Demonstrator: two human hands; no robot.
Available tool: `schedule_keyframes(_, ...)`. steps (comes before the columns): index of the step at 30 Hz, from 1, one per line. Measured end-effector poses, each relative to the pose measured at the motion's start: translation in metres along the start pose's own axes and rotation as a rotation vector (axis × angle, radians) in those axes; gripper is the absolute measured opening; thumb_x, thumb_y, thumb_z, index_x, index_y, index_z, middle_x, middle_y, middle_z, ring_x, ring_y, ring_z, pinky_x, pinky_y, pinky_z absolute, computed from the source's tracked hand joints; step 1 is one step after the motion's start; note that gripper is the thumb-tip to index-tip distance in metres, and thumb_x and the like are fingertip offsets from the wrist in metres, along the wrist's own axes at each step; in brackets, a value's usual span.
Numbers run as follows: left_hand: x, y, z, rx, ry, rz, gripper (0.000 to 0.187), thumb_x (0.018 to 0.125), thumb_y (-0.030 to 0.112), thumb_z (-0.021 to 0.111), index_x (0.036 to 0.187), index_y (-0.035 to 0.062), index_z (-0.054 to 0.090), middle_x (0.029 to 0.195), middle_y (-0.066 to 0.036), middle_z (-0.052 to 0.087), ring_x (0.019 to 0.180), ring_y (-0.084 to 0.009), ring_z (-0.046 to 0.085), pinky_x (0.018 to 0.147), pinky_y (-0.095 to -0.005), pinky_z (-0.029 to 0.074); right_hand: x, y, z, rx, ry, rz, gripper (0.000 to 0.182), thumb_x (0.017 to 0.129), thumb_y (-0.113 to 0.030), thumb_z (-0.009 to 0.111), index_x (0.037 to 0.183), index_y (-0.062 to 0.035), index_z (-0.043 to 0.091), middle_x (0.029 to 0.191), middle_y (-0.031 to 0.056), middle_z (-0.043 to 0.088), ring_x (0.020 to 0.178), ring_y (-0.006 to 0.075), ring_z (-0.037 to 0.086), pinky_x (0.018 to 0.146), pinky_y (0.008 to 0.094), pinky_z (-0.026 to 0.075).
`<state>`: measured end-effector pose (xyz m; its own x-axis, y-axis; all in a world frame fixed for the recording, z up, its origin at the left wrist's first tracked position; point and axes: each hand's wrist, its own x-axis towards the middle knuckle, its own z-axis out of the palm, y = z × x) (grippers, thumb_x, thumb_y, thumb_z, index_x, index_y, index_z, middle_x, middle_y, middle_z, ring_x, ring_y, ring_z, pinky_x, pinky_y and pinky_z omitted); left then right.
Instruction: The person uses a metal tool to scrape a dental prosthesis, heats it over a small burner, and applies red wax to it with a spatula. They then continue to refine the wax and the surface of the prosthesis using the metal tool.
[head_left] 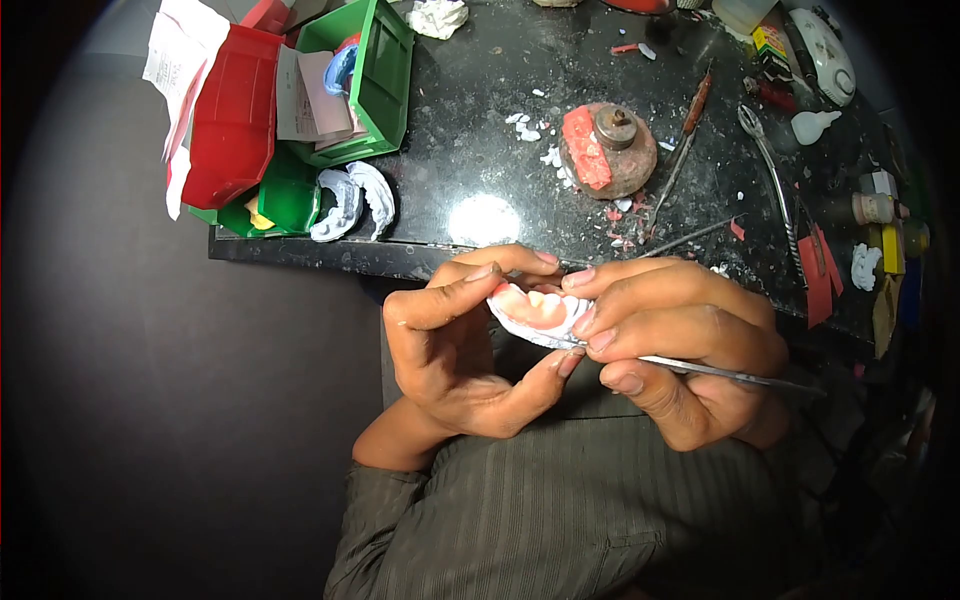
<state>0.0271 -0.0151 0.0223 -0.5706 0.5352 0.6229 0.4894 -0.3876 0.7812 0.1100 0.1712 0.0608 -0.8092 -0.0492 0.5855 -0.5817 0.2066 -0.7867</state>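
Note:
My left hand [440,350] pinches a white plaster dental cast [520,330] by its left end, fingers on top and thumb below. Pink wax [540,312] and several pale teeth show on the cast. My right hand [690,325] is closed round a slim metal dental carving tool [715,372], whose shaft points out to the right past the palm. The fingertips of this hand also touch the right end of the cast. The tool's working tip is hidden by the fingers and the cast. Both hands are held in front of the table's near edge.
On the black table [460,130] stands a spirit burner [622,150] with pink wax on it. Wax and plaster scraps surround it. A wooden-handled wax knife [690,115] and a metal tool [770,160] lie to the right. Plaster casts [340,205] lie beside green [385,90] and red bins [232,110].

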Motion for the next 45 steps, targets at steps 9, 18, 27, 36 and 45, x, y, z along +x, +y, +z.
schedule_keyframes(9, -0.0013, -0.0015, 0.0003, 0.016, 0.011, 0.024, 0.069, 0.07, -0.009, 0.078, 0.124, -0.004, 0.036, 0.108, -0.026, 0.056, 0.106, -0.0327, 0.062, 0.083, -0.0407, 0.057, 0.0012, -0.0007, -0.0008, -0.008, -0.019, 0.012, 0.017, 0.09, -0.012, 0.069, 0.096, 0.0025, 0.063, 0.093, 0.0183, 0.066, 0.094, 0.0356, 0.069, 0.085, 0.0439, 0.058)
schedule_keyframes(18, -0.0017, -0.0016, 0.0014, 0.042, 0.018, 0.041, 0.07, 0.069, -0.009, 0.079, 0.124, -0.0046, 0.036, 0.106, -0.024, 0.056, 0.106, -0.0333, 0.062, 0.08, -0.0385, 0.058, 0.001, -0.0017, 0.0004, -0.009, -0.008, 0.017, 0.016, 0.089, -0.012, 0.07, 0.094, 0.0023, 0.063, 0.092, 0.0185, 0.067, 0.092, 0.0345, 0.069, 0.084, 0.0448, 0.058)
schedule_keyframes(27, -0.0024, -0.0001, 0.0005, 0.063, 0.008, 0.035, 0.07, 0.07, -0.008, 0.079, 0.124, -0.0045, 0.035, 0.106, -0.025, 0.055, 0.106, -0.0345, 0.062, 0.08, -0.0382, 0.057, 0.0013, -0.0019, 0.0009, -0.024, -0.003, 0.019, 0.014, 0.088, -0.01, 0.069, 0.091, 0.0025, 0.064, 0.092, 0.0185, 0.067, 0.09, 0.0337, 0.069, 0.084, 0.0438, 0.059)
schedule_keyframes(36, -0.0035, -0.0014, -0.0007, 0.02, 0.01, 0.043, 0.07, 0.07, -0.006, 0.079, 0.125, -0.0028, 0.035, 0.112, -0.03, 0.055, 0.107, -0.0341, 0.062, 0.08, -0.0377, 0.057, 0.0018, -0.0039, 0.0012, -0.024, -0.003, 0.03, 0.011, 0.087, -0.006, 0.068, 0.089, 0.003, 0.064, 0.091, 0.0187, 0.067, 0.089, 0.0337, 0.069, 0.083, 0.0441, 0.059)
schedule_keyframes(45, -0.0055, -0.0025, -0.0004, -0.011, 0.033, 0.042, 0.069, 0.07, -0.005, 0.079, 0.123, -0.0012, 0.035, 0.113, -0.031, 0.055, 0.107, -0.0344, 0.063, 0.083, -0.0408, 0.057, 0.0022, -0.0037, -0.0001, 0.0, -0.02, 0.036, 0.011, 0.087, -0.007, 0.068, 0.089, 0.0033, 0.064, 0.089, 0.0181, 0.066, 0.09, 0.0342, 0.069, 0.084, 0.0441, 0.059)
